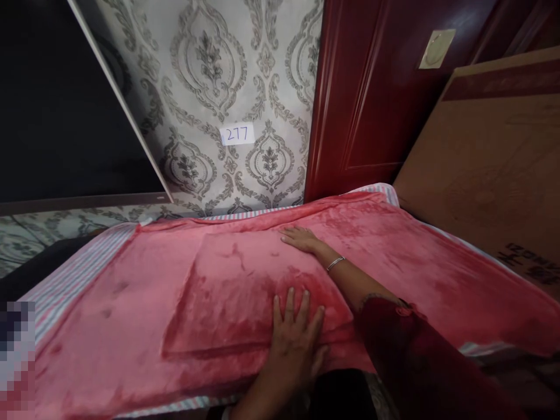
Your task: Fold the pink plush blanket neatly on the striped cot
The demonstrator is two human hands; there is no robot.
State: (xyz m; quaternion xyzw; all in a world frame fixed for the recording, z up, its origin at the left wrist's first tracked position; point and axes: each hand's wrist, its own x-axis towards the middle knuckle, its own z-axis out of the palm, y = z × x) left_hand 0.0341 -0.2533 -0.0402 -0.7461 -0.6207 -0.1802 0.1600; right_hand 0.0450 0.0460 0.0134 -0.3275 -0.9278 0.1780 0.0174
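A folded pink plush blanket (231, 297) lies as a rough rectangle on a larger spread of the same pink plush fabric (109, 326). My left hand (295, 332) rests flat on the near right part of the folded blanket, its fingers spread. Toward the far right edge of the fold, my right hand (301, 239) lies palm down with fingers stretched out, a silver bracelet on its wrist. Neither hand grips anything. The plush surface shows dents and darker brushed patches.
Striped cloth (83, 274) shows along the left and far edges. A dark screen (65, 105) stands at the upper left. Patterned wallpaper (210, 64) bears a label (237, 134) reading 277. A dark red door (359, 87) and a large cardboard box (481, 157) are on the right.
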